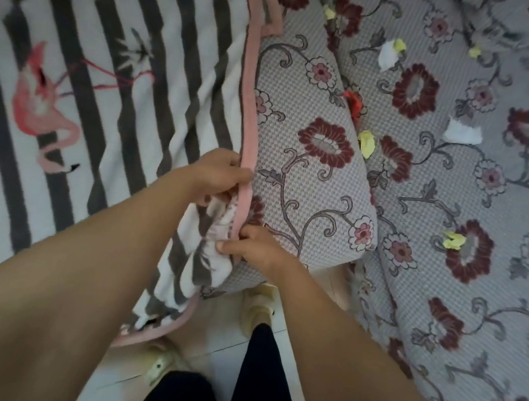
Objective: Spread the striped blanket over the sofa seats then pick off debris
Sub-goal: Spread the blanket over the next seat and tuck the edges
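Both forearms reach out from under the head camera. With my left hand I pinch the pink border of the striped blanket, fingers curled over it; my right hand nips the same edge lower, near the corner. So far the blanket covers only the left seat. I judge I should draw the edge flat across the floral cushion, keeping both pinches firm, toward the paper scraps beyond.

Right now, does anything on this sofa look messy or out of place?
Yes. Crumpled paper scraps, white, yellow and one red, litter the uncovered floral sofa cushions. The striped blanket covers only the left part, its pink edge bunched in both hands' grip.
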Demonstrator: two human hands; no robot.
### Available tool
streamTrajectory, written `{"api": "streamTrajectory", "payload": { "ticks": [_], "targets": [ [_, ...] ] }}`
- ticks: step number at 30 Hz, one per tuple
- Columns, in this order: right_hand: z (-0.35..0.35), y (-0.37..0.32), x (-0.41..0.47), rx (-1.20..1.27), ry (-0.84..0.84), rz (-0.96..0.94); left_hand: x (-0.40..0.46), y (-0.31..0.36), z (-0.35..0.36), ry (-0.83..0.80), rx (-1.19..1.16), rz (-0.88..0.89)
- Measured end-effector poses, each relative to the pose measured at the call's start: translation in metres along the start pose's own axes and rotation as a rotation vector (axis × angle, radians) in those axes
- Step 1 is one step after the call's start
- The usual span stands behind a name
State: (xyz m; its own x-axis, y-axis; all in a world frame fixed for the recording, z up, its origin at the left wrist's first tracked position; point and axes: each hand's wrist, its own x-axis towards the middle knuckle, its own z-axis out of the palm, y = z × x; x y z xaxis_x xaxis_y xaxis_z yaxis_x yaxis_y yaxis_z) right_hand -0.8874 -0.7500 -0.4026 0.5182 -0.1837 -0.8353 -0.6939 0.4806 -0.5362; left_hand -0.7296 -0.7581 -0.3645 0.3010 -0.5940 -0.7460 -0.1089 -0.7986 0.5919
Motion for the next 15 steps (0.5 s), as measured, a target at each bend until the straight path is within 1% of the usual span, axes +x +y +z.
{"api": "streamTrajectory", "payload": {
  "ticks": [3,5,7,9,11,13,15],
  "targets": [
    [-0.010,0.006,-0.022,0.138,-0.040,0.003,-0.014,0.010,-0.009,0.067,-0.051,0.029],
    [-0.027,0.009,-0.042,0.194,-0.006,0.011,-0.022,0.016,-0.007,0.085,-0.090,0.045],
    [-0.048,0.015,-0.061,0.192,0.039,0.014,-0.028,0.025,0.004,0.075,-0.074,0.076],
    [-0.070,0.022,-0.082,0.036,0.099,0.044,-0.032,0.034,0.024,0.067,-0.004,0.117],
    [-0.093,0.034,-0.099,-0.216,0.182,0.097,-0.032,0.043,0.046,0.064,0.070,0.166],
    [-0.112,0.048,-0.108,-0.443,0.321,0.133,-0.027,0.047,0.065,0.088,0.121,0.197],
    [-0.126,0.063,-0.116,-0.584,0.474,0.167,-0.016,0.046,0.087,0.105,0.159,0.210]
  ]
}}
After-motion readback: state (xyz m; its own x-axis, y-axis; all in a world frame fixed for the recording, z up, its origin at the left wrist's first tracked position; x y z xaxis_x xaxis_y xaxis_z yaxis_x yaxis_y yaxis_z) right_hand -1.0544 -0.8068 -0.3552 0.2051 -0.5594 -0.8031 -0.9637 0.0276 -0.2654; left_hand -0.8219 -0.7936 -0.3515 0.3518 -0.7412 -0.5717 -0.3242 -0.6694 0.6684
